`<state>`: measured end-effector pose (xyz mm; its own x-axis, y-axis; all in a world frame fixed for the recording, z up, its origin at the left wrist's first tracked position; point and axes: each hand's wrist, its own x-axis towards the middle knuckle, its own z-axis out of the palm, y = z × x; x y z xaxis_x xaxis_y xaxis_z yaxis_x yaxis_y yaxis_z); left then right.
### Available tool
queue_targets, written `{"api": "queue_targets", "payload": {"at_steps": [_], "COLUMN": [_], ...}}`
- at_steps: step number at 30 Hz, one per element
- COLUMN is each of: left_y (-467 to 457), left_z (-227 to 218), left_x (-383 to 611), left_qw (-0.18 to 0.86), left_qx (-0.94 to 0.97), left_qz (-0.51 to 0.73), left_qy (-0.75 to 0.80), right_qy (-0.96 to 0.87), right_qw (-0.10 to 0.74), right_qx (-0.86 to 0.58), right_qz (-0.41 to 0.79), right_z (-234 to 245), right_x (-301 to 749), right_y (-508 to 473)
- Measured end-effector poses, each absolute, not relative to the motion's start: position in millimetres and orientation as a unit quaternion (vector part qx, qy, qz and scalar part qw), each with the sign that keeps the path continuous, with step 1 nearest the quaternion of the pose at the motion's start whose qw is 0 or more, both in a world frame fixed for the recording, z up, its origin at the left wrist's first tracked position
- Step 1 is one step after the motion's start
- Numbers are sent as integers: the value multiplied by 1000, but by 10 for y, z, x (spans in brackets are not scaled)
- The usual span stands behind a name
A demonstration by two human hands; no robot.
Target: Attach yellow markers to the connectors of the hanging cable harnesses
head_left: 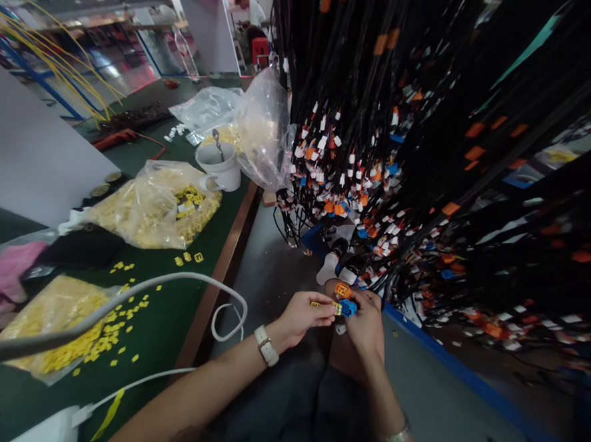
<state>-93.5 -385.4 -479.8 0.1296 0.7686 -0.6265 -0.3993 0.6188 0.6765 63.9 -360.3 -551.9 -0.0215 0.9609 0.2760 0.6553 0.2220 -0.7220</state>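
Observation:
My left hand (306,315) and my right hand (366,325) meet over my lap, beside the table edge. The left fingers pinch a small yellow clip (320,305) against a blue connector (347,308) that my right hand grips. An orange connector (342,290) sits just above the blue one, at the end of black wires that hang from a dense bundle of cables (380,139). I wear a watch on the left wrist and a bracelet on the right.
A green table (163,333) on the left carries plastic bags of yellow clips (161,206), loose yellow clips (119,317), a white mug (221,163) with a spoon, and a white cable (182,281). Another person is at the far back.

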Motion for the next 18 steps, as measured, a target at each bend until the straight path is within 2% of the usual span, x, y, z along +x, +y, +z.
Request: {"api": "queue_targets", "payload": {"at_steps": [18], "left_y": [-3859], "left_z": [-4793], "left_x": [-849], "left_qw": [648], "left_qx": [238], "left_qz": [424], "left_qy": [586], "right_qy": [-688], "right_qw": [352], "right_qx": [-607], "right_qz": [185], "right_z": [-5484], "right_x": [525], "right_y": [-3597]}}
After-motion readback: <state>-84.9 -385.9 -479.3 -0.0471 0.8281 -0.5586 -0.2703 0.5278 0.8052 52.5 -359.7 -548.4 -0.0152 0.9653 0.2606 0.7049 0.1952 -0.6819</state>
